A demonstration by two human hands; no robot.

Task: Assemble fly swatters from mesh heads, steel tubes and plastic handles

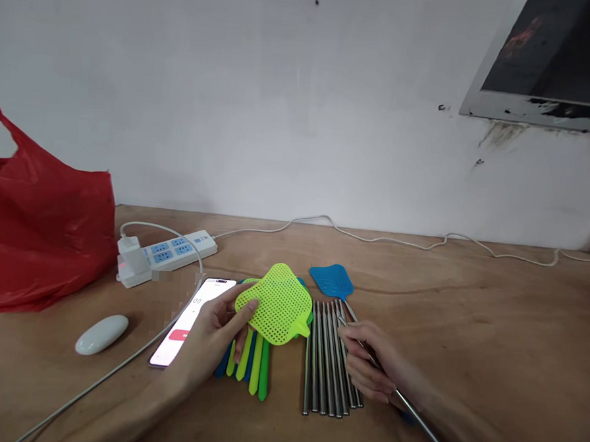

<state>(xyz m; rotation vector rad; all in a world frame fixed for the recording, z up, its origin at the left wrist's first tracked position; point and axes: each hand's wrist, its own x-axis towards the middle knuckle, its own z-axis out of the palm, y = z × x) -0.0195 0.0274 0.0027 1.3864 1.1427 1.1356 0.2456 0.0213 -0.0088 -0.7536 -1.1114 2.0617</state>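
Note:
Between the thumb and fingers of my left hand (pixel 223 329) is a yellow-green fly swatter head (pixel 278 306), its short socket pointing right. My right hand (pixel 374 360) is closed around a thin metal rod (pixel 420 422), whose upper tip points toward that socket, apart from it. Several more metal rods (pixel 324 361) lie side by side on the table between my hands. Below the held head are several blue, yellow-green and green plastic handles (pixel 255 364); more swatter heads are partly hidden behind it. A blue swatter head (pixel 332 280) on a rod lies beyond the rods.
A lit phone (pixel 212 296) lies by my left forearm, with a white oval object (pixel 102 335) farther left. Behind are a power strip (pixel 174 255) with a plugged charger, a red plastic bag (pixel 42 227), and a cable (pixel 383 239) along the wall.

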